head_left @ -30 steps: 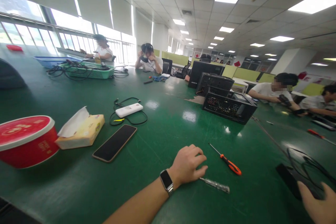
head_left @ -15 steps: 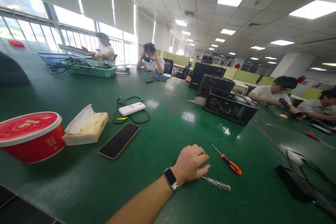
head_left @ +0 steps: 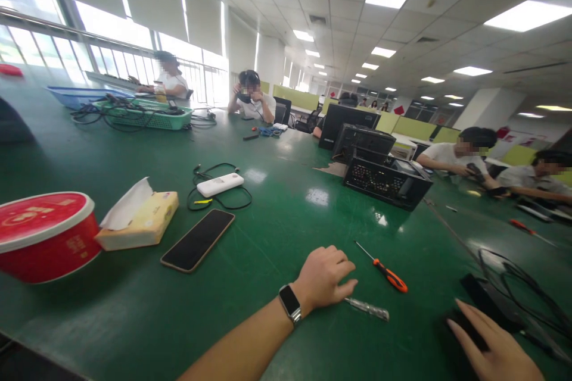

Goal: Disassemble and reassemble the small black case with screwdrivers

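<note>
My left hand (head_left: 325, 278), with a watch (head_left: 289, 302) on its wrist, rests palm down on the green table, fingers loosely apart. Just by its thumb lies a clear-handled screwdriver (head_left: 369, 309), whose tip end is partly hidden by the hand. Farther right is an orange-and-black screwdriver (head_left: 389, 275), apart from the hand. My right hand (head_left: 500, 348) is at the lower right, its thumb and fingers around a dark object (head_left: 469, 326) whose kind I cannot make out. Beyond that hand lies a black box-shaped device (head_left: 489, 297) with a cable.
On the left stand a red tub (head_left: 49, 238), a tissue pack (head_left: 138, 220) and a phone (head_left: 199, 240). A white device (head_left: 220, 184) lies among black cables. Farther back are a green basket (head_left: 143, 117) and a black computer case (head_left: 386, 181). Several people sit around the table.
My right hand has come into view at the lower right with a dark object in it. My left hand stays in place. The view has shifted slightly.
</note>
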Motion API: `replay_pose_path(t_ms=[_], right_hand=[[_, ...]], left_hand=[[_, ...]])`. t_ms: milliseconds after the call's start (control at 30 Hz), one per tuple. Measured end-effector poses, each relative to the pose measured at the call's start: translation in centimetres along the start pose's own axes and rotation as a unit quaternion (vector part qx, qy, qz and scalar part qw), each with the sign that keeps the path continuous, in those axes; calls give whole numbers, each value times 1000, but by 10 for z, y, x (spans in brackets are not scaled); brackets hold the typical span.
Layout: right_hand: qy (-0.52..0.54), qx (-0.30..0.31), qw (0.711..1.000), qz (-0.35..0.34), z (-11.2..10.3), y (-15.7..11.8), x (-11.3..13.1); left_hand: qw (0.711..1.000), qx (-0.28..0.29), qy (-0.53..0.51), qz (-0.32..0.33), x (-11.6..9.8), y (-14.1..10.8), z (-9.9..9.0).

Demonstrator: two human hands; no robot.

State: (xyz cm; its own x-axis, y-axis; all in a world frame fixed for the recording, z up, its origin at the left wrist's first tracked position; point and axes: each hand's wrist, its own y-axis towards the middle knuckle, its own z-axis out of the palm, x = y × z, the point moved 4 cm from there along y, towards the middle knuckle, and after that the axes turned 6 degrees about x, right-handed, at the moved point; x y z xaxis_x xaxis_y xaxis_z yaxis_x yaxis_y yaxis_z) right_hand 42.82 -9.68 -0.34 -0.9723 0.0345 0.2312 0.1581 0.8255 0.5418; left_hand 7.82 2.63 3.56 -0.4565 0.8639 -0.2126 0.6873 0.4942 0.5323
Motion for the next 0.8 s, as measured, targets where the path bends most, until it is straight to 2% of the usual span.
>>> replay_pose_path(t_ms=[100, 200, 267, 333, 467, 533, 600, 700, 800], right_hand=[[27, 56, 995, -83, 14, 29, 79], [77, 125, 974, -175, 27, 57, 158], [106, 165, 954, -226, 39, 70, 194], [123, 190, 941, -252, 52, 79, 214], [147, 238, 928, -245, 72, 84, 222], [166, 243, 926, -237, 72, 83, 219], [179, 221, 933, -222, 67, 81, 213], [179, 160, 956, -171, 55, 81, 189], [153, 122, 975, -102, 52, 81, 150]], left_hand=[[1000, 8, -17, 10, -3, 0, -1], [999, 16, -41, 5, -3, 0, -3], [998, 28, -53, -16, 0, -1, -2], [997, 38, -57, -45, 4, -1, -2], [994, 49, -53, -84, 11, -2, 0], [993, 59, -52, -87, 12, -2, 2], [993, 72, -48, -85, 12, -3, 4], [992, 88, -35, -78, 12, -3, 6], [991, 99, -27, -83, 13, -3, 7]])
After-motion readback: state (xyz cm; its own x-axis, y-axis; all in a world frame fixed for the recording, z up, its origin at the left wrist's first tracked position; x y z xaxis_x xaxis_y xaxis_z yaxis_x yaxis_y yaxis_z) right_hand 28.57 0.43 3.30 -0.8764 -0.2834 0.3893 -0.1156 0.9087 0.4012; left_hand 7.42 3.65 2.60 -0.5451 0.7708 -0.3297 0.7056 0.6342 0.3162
